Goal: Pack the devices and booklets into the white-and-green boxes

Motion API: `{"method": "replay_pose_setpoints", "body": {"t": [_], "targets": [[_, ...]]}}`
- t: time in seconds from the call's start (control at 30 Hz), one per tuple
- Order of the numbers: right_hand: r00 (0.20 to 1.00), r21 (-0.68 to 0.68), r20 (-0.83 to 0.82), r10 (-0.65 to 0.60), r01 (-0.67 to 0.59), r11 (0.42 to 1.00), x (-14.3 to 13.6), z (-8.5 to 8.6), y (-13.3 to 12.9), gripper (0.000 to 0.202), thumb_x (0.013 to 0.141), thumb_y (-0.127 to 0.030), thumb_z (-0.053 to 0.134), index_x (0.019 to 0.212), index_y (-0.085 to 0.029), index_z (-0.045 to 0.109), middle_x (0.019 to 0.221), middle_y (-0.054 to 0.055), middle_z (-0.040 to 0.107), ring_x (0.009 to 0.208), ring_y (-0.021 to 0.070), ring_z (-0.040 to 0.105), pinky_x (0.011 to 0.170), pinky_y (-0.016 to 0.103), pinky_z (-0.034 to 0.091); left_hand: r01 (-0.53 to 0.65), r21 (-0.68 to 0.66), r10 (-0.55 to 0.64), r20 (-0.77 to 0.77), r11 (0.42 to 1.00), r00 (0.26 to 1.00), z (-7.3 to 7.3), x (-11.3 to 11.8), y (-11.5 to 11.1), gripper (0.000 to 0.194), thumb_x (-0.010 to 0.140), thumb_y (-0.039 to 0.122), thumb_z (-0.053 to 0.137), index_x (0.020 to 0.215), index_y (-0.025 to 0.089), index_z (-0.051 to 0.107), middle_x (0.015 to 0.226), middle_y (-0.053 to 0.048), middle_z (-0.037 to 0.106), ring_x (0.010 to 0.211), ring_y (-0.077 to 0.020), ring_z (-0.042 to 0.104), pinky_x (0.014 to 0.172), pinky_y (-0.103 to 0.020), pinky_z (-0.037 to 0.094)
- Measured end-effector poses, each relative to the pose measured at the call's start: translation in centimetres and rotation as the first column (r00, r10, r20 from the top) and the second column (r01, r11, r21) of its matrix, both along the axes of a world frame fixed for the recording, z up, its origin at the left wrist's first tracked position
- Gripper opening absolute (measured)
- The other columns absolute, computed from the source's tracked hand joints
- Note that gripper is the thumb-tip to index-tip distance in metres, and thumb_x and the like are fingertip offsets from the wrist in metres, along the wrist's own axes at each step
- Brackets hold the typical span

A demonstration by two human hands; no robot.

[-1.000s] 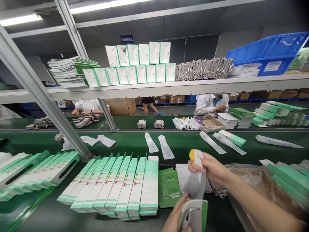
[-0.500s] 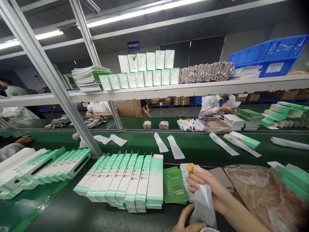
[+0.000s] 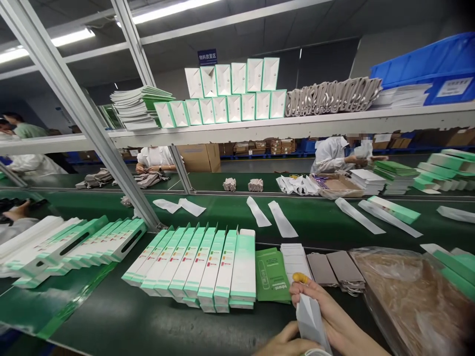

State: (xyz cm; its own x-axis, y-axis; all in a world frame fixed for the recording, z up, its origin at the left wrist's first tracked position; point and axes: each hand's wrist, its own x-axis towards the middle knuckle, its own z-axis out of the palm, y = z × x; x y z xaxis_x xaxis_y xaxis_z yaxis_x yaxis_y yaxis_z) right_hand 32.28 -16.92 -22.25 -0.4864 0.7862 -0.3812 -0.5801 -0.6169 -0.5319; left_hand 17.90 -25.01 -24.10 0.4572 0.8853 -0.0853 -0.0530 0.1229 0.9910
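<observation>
In the head view, low and right of the middle, my right hand (image 3: 319,302) pinches the upper end of a translucent white pouch (image 3: 310,319). A yellow finger cover (image 3: 300,278) sits on one of its fingers. My left hand (image 3: 284,342) is closed around the pouch's lower end, partly cut off by the frame's bottom edge. Beside it the rounded edge of a white object (image 3: 315,352) shows; most of it is out of frame. Just beyond my hands lie green booklets (image 3: 270,277), white printed sheets (image 3: 295,259) and folded grey cloth bags (image 3: 343,269).
Green-and-white boxes (image 3: 193,267) stand in a slanted row to the left. A plastic-lined carton (image 3: 404,296) is at right. White pouches (image 3: 283,219) lie on the green conveyor (image 3: 222,210) behind. A loaded shelf (image 3: 252,132) and a metal post (image 3: 92,143) frame the bench; co-workers sit opposite.
My view has shifted, so the bench and shelf sit differently in the frame. Both hands and the pouch are lower in view, and the grey cloth bags show more fully.
</observation>
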Motion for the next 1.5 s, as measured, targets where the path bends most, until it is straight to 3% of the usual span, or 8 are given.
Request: {"method": "replay_pose_setpoints", "body": {"t": [0.23, 0.4, 0.57, 0.73, 0.97, 1.1, 1.27, 1.5], "targets": [[0.931, 0.270, 0.359, -0.072, -0.029, 0.962, 0.9, -2.3, -1.2, 0.026, 0.075, -0.042, 0.076, 0.087, -0.020, 0.071, 0.078, 0.004, 0.073, 0.067, 0.0176, 0.066, 0.063, 0.027, 0.051, 0.122, -0.092, -0.121, 0.016, 0.988, 0.992, 1.8, -0.8, 0.1, 0.049, 0.082, 0.041, 0.067, 0.129, 0.029, 0.063, 0.142, -0.008, 0.049, 0.131, -0.0351, 0.047, 0.110, -0.045, 0.034], [0.769, 0.539, 0.636, -0.062, -0.385, 0.749, 3.2, -1.6, -1.6, 0.048, 0.079, -0.042, 0.071, 0.123, -0.023, 0.064, 0.129, 0.009, 0.064, 0.121, 0.0288, 0.057, 0.106, 0.042, 0.040, 0.085, 0.038, -0.080, -0.121, 0.996, 0.989, 3.5, -1.9, -0.7, 0.051, 0.083, 0.018, 0.058, 0.133, 0.028, 0.060, 0.149, -0.005, 0.045, 0.144, -0.0324, 0.031, 0.115, -0.043, 0.026], [0.586, 0.469, 0.810, 0.025, -0.672, 0.574, 4.3, -0.8, -0.5, 0.046, 0.079, -0.033, 0.071, 0.123, -0.023, 0.064, 0.119, 0.007, 0.068, 0.111, 0.0289, 0.060, 0.103, 0.046, 0.042, 0.105, 0.083, -0.094, -0.129, 0.991, 0.987, 1.4, -1.1, -0.5, 0.055, 0.082, 0.013, 0.057, 0.134, 0.030, 0.058, 0.152, -0.003, 0.043, 0.142, -0.0284, 0.035, 0.115, -0.041, 0.026], [0.672, 0.496, 0.741, -0.010, -0.537, 0.683, 6.3, -0.7, 2.2, 0.049, 0.082, -0.042, 0.069, 0.125, -0.021, 0.060, 0.118, 0.010, 0.069, 0.111, 0.0298, 0.063, 0.098, 0.046, 0.047, -0.083, -0.162, 0.109, 0.154, 0.983, 0.982, -1.6, -1.5, -0.4, 0.057, 0.075, 0.022, 0.071, 0.131, 0.022, 0.061, 0.131, -0.006, 0.063, 0.127, -0.0311, 0.052, 0.110, -0.043, 0.032], [0.705, 0.476, 0.682, -0.194, -0.227, 0.850, 9.2, 3.0, 2.7, 0.058, 0.074, -0.044, 0.079, 0.126, -0.025, 0.060, 0.122, 0.011, 0.069, 0.118, 0.0329, 0.061, 0.098, 0.045, 0.051, -0.261, -0.563, 0.509, 0.342, 0.784, 0.790, -2.3, -1.4, 0.1, 0.066, 0.069, 0.023, 0.079, 0.131, 0.019, 0.058, 0.111, -0.011, 0.072, 0.097, -0.0283, 0.067, 0.086, -0.036, 0.048], [0.726, 0.457, 0.687, -0.035, -0.394, 0.798, 5.3, 2.5, 0.0, 0.052, 0.081, -0.044, 0.071, 0.128, -0.024, 0.059, 0.112, 0.009, 0.073, 0.106, 0.0306, 0.067, 0.093, 0.046, 0.052, -0.285, -0.567, 0.540, 0.352, 0.773, 0.765, -1.8, 0.2, 0.9, 0.067, 0.066, 0.021, 0.082, 0.129, 0.017, 0.059, 0.105, -0.011, 0.075, 0.091, -0.0269, 0.069, 0.084, -0.035, 0.049], [0.466, 0.605, 0.790, -0.398, -0.494, 0.624, 1.6, -0.7, -1.4, 0.045, 0.091, -0.045, 0.054, 0.131, -0.025, 0.056, 0.116, 0.009, 0.067, 0.110, 0.0298, 0.061, 0.096, 0.048, 0.047, -0.304, -0.461, 0.494, 0.378, 0.834, 0.783, -1.9, 1.0, 1.1, 0.059, 0.075, 0.036, 0.080, 0.127, 0.016, 0.062, 0.112, -0.013, 0.074, 0.100, -0.0298, 0.069, 0.090, -0.038, 0.048], [0.345, 0.684, 0.713, -0.611, -0.537, 0.494, 1.4, -2.4, -2.1, 0.043, 0.095, -0.043, 0.049, 0.136, -0.030, 0.047, 0.129, 0.009, 0.059, 0.123, 0.0307, 0.050, 0.102, 0.050, 0.040, -0.402, -0.521, 0.604, 0.305, 0.753, 0.736, -2.0, 1.3, 1.2, 0.055, 0.080, 0.054, 0.070, 0.116, 0.012, 0.068, 0.105, -0.014, 0.076, 0.099, -0.0311, 0.069, 0.094, -0.041, 0.048]]}}
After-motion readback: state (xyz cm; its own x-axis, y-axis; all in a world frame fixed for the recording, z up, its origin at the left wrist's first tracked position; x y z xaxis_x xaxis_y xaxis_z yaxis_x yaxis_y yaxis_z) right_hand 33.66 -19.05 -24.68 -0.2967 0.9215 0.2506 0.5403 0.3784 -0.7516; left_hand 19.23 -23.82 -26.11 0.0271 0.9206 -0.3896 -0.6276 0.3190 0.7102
